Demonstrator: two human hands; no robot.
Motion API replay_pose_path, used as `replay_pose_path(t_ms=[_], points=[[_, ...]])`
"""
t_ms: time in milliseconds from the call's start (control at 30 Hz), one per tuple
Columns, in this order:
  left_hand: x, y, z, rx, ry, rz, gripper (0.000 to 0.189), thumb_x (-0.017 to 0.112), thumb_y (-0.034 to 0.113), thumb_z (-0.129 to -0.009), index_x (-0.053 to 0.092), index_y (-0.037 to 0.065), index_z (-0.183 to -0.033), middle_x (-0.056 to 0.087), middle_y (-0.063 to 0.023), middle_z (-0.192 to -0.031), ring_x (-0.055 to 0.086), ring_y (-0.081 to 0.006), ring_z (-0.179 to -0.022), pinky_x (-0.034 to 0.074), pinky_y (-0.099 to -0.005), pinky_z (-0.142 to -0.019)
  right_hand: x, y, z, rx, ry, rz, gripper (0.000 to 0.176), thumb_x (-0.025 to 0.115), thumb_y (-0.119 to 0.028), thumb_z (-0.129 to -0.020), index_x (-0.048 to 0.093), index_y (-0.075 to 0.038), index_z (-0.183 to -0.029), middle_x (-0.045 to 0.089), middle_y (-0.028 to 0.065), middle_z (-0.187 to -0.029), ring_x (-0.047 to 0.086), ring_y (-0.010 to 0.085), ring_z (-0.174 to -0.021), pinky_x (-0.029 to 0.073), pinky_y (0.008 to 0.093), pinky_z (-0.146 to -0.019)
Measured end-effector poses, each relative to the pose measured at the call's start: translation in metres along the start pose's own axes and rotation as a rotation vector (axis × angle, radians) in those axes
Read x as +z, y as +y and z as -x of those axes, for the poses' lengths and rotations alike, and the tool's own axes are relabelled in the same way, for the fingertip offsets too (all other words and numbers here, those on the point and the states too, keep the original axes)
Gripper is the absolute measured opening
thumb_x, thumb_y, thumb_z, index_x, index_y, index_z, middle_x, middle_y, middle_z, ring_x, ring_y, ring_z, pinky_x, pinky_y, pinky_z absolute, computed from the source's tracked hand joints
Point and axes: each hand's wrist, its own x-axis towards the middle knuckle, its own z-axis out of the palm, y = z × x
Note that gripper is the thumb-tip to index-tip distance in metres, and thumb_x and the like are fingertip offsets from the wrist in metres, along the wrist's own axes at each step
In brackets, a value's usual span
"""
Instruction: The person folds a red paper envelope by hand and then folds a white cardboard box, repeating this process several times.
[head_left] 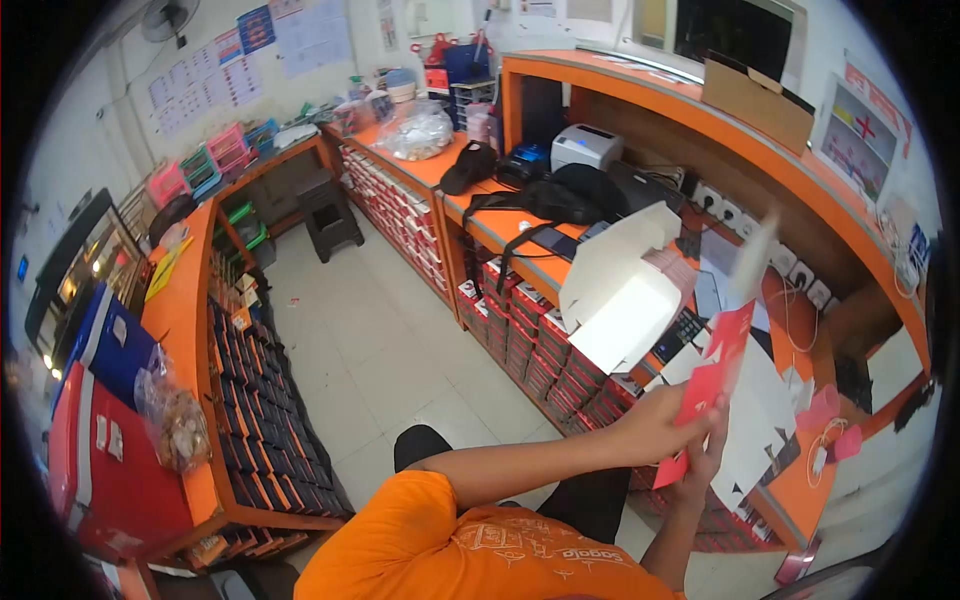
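Observation:
Both hands are closed on a red cardboard box blank point(722, 352) with slots and flaps along its edges; its upper end is blurred. My left hand point(662, 425) grips its near side, and my right hand point(703, 462) holds it lower down, partly behind the card. To the left of the card, a white folded cardboard box point(625, 318) stands open on the counter, a pinkish stack point(668, 272) beside its flap. Flat white cardboard blanks point(752, 437) lie on the counter just beyond my right hand.
On the orange counter point(475, 205) lie a black bag point(545, 200), a black cap point(470, 167) and a white printer point(586, 147). Packed boxes point(545, 345) fill the shelves below. A dark stool point(328, 218) stands on the tiled floor; red and blue cool boxes point(130, 470) are at left.

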Motion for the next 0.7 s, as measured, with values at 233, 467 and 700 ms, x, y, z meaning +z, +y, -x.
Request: replay_pose_path(t_ms=[233, 467, 700], points=[[-0.015, -0.023, 0.025, 0.167, 0.083, 0.484, 0.026, 0.066, 0.013, -0.102, 0.067, -0.004, -0.121, 0.074, -0.0067, -0.107, 0.067, -0.0113, -0.093, 0.055, -0.0292, -0.084, -0.005, -0.084, -0.033, 0.452, 0.150, -0.892, 0.097, 0.035, -0.073, -0.100, 0.026, 0.004, -0.158, 0.035, 0.0222, -0.159, 0.042, 0.0369, -0.143, 0.034, 0.0508, -0.119], [-0.027, -0.044, 0.078, 0.223, 0.042, -0.385, 0.029, 0.052, 0.020, -0.107, 0.064, -0.004, -0.095, 0.053, -0.0202, -0.067, 0.059, -0.0218, -0.062, 0.045, -0.0391, -0.059, 0.008, -0.092, -0.039, -0.039, 0.072, 0.001, 0.082, 0.047, -0.065, -0.100, 0.045, -0.001, -0.150, 0.047, 0.0324, -0.145, 0.050, 0.0450, -0.135, 0.045, 0.0521, -0.110], [-0.033, -0.033, 0.121, 0.006, 0.286, 0.290, 0.051, 0.049, 0.035, -0.110, 0.064, -0.009, -0.089, 0.067, -0.0093, -0.075, 0.064, -0.0113, -0.071, 0.055, -0.0313, -0.070, 0.024, -0.103, -0.034, -0.233, -0.212, -0.316, 0.074, 0.060, -0.062, -0.095, 0.060, -0.002, -0.138, 0.045, 0.0384, -0.147, 0.057, 0.0525, -0.127, 0.059, 0.0470, -0.088]])
